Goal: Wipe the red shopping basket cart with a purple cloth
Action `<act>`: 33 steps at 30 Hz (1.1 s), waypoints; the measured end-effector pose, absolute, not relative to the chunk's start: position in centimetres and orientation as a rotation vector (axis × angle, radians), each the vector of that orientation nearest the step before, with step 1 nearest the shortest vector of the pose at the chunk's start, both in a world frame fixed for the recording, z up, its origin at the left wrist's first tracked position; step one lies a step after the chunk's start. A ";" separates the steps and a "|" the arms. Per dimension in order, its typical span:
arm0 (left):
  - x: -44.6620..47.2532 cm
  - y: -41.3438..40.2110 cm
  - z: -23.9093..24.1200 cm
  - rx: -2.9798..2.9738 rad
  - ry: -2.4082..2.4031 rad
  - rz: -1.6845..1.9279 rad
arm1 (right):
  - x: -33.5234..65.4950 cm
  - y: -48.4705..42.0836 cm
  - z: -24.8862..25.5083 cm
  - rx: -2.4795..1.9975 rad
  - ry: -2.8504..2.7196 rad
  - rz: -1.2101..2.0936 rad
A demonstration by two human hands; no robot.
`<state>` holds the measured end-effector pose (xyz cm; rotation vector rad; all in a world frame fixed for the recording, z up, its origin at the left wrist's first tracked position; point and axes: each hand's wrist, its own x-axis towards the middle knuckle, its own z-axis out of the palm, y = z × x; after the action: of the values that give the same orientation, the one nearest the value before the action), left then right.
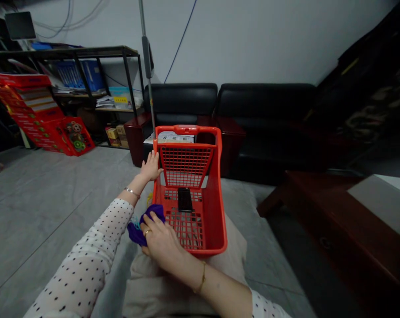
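A red plastic basket (216, 207) rests tilted on my lap, its handle end pointing away from me. My left hand (151, 167) grips the basket's far left rim, fingers curled over the edge. My right hand (161, 240) is closed on a purple cloth (143, 223) pressed against the near left corner of the basket. A black phone (184, 199) lies flat on the mesh bottom inside the basket.
A black leather sofa (262, 119) stands ahead against the white wall. A dark wooden table (345, 221) is to the right. Metal shelves (87, 79) with papers and a red display stand (37, 115) are at left. A metal pole (146, 57) rises behind the basket.
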<state>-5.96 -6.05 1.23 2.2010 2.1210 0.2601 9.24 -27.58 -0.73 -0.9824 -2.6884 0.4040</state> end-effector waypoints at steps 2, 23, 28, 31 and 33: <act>-5.1 -7.1 0.5 2.110 2.112 0.264 | 9.5 -27.9 -0.7 -0.975 -2.696 0.344; -4.4 -8.0 0.5 2.195 2.041 0.335 | 27.5 -26.2 -0.4 -1.029 -2.849 0.234; -2.9 -10.1 0.8 2.235 2.145 0.364 | 28.4 -25.0 -0.1 -1.299 -2.346 -0.005; -1.3 -13.7 -0.1 2.379 2.100 0.315 | 27.3 -25.3 -1.3 -1.355 -2.296 -0.020; -0.6 -16.3 -1.0 2.447 2.055 0.276 | 26.6 -25.5 -2.5 -1.411 -2.313 -0.014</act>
<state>-0.59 -16.30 -1.02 2.4473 2.0553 0.2758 26.57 -25.55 -2.47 -1.4106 -2.3134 -0.0135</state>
